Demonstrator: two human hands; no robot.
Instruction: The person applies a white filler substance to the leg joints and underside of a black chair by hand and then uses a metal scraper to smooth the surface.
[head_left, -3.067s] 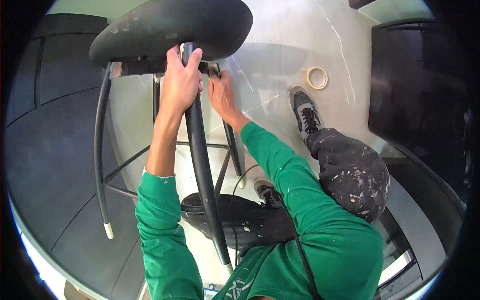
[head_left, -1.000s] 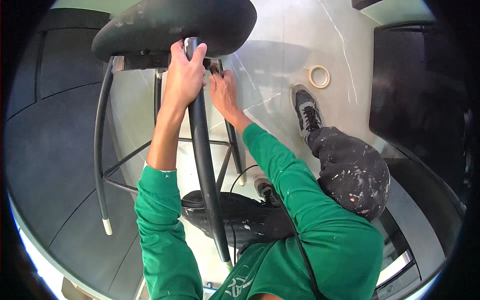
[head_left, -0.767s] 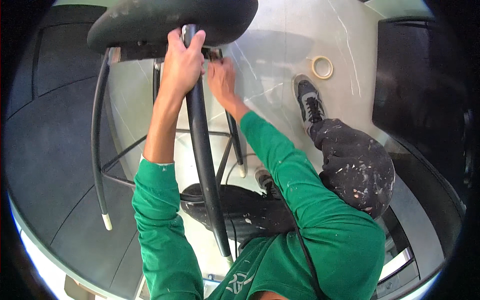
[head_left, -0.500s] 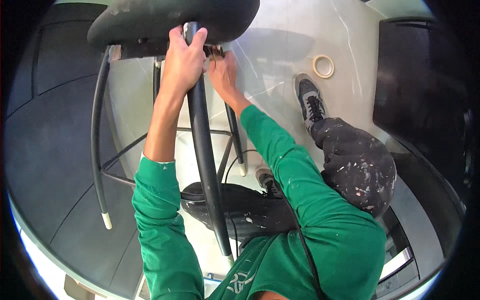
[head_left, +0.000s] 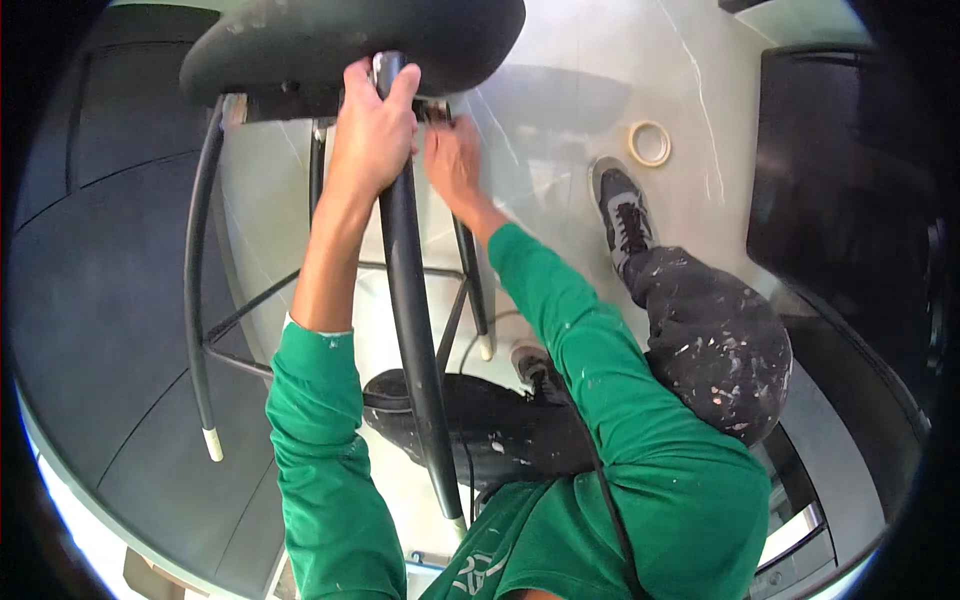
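A tall black stool stands before me, its padded seat [head_left: 300, 50] at the top and its thin legs ending in pale tips. My left hand [head_left: 372, 145] is wrapped round the upper part of the nearest black leg [head_left: 412, 320], thumb and fingers on either side just below the seat. Close on its right, my right hand [head_left: 455, 160] is closed at the underside of the seat, by the top of another leg [head_left: 468, 260]. Its fingers are bent and partly hidden, and what they pinch there cannot be made out.
A roll of masking tape [head_left: 649, 144] lies on the pale marbled floor [head_left: 560, 110], beyond my shoe [head_left: 622, 205]. Dark cabinet panels [head_left: 100, 280] run along the left. A black cabinet [head_left: 840, 170] stands at the right. A dark cord [head_left: 603, 480] hangs down my front.
The stool and both hands have shifted slightly right and down in view. My left hand keeps its grip on the leg, and my right hand stays under the seat.
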